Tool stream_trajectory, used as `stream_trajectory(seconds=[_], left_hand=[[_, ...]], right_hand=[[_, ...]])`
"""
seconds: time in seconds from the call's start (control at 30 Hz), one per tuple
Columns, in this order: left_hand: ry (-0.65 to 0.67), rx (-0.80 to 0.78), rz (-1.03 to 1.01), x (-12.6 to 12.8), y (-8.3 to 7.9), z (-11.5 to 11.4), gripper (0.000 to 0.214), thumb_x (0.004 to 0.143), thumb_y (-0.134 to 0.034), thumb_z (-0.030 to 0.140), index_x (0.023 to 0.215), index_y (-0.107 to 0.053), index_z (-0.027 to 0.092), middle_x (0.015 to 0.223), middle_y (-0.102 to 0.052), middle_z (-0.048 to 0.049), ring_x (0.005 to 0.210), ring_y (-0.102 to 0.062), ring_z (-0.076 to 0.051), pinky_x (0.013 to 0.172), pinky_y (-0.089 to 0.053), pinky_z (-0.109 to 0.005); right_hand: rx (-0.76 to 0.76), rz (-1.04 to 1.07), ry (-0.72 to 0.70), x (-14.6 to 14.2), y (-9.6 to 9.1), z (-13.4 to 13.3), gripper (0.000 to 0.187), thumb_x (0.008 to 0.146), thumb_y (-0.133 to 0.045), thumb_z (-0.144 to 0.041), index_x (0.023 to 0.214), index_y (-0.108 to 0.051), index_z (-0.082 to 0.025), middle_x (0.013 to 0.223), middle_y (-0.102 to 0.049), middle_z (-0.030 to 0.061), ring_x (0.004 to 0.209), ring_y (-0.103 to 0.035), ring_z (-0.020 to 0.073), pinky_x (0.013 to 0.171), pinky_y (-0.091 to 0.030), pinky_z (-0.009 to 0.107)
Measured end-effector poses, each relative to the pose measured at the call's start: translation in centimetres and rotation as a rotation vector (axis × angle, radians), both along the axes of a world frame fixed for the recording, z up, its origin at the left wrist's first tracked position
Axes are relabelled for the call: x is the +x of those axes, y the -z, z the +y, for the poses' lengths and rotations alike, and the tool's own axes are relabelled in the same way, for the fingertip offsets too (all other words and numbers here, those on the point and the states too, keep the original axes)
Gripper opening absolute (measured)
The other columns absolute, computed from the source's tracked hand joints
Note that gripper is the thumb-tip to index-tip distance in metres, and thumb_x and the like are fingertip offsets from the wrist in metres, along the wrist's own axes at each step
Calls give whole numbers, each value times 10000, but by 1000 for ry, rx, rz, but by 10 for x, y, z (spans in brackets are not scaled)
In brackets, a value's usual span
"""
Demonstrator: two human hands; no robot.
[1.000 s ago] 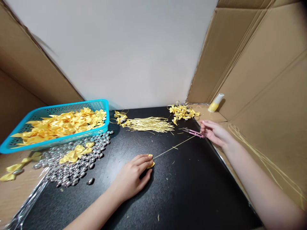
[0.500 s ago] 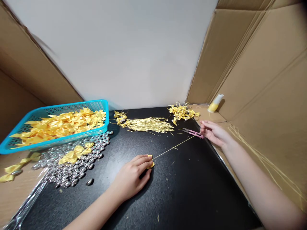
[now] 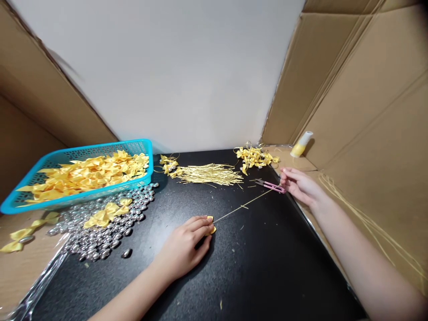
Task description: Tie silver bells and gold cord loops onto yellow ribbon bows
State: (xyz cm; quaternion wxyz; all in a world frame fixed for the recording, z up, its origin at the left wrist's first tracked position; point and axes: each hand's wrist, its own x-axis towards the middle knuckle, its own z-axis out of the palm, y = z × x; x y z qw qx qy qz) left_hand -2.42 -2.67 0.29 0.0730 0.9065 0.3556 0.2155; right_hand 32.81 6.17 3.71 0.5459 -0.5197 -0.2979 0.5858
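My left hand [image 3: 185, 245] rests on the black tabletop, its fingers closed on a yellow ribbon bow [image 3: 211, 225] that is mostly hidden under them. From the bow a thin gold cord [image 3: 236, 210] runs taut up and right toward my right hand [image 3: 299, 186]. The right hand's fingertips are pinched together at the cord's far end, by the table's right edge. Pink-handled thread snips [image 3: 272, 186] lie right beside those fingertips, and the cord meets them there. Where exactly the cord enters the fingers is hard to see.
A blue basket [image 3: 150, 171] of yellow bows stands left, beside silver beads [image 3: 110, 232] with bows among them. Behind lie a bundle of gold cord pieces [image 3: 210, 174] and bows with cord loops [image 3: 256, 158]. A white-and-yellow spool [image 3: 301, 145] stands back right, near loose cords [image 3: 364, 218].
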Motion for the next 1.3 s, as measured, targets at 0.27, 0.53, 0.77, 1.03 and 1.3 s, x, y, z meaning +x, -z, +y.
stream_trajectory(seconds=[0.27, 0.53, 0.77, 1.03, 1.3], left_hand=[[0, 2, 10, -1, 5, 2, 232, 917, -495, 163, 1064, -674, 168, 1129, -725, -81, 1082, -664, -210, 925, -578, -365], [-22, 9, 48, 7, -3, -13, 240, 899, -493, 163, 1067, -664, 158, 1097, -708, -105, 1001, -655, -234, 826, -600, -371], [27, -101, 51, 26, -15, -38, 143, 884, -498, 156, 884, -638, 187, 798, -624, -49, 739, -605, -168, 640, -537, -262], [49, 73, 121, 35, 4, -49, 153, 759, -675, 239, 885, -611, 182, 761, -630, -8, 636, -560, -171, 543, -427, -301], [112, 307, -35, 37, 26, -44, 303, 777, -700, 454, 845, -602, 175, 643, -571, 31, 554, -508, -135, 494, -344, -282]], right_hand=[[-9, 2, 32, -2, -3, 0, 129, 850, -584, -71, 778, -580, -178, 563, -561, -44, 471, -557, 67, 476, -519, 141], [-54, -32, 105, -8, -5, 1, 167, 883, -531, -59, 774, -581, -176, 584, -620, -25, 512, -623, 77, 495, -513, 149], [-86, -137, 12, -33, -19, 26, 192, 934, -483, -78, 803, -597, -160, 700, -676, 15, 623, -664, 85, 587, -533, 180], [-55, -486, -334, -124, -25, 82, 338, 932, -577, -340, 1219, -566, -161, 1211, -599, 90, 1019, -622, 208, 853, -544, 418], [26, -940, -560, -192, -8, 103, 327, 921, -591, -338, 1202, -589, -169, 1240, -592, 83, 1043, -614, 223, 857, -540, 400]])
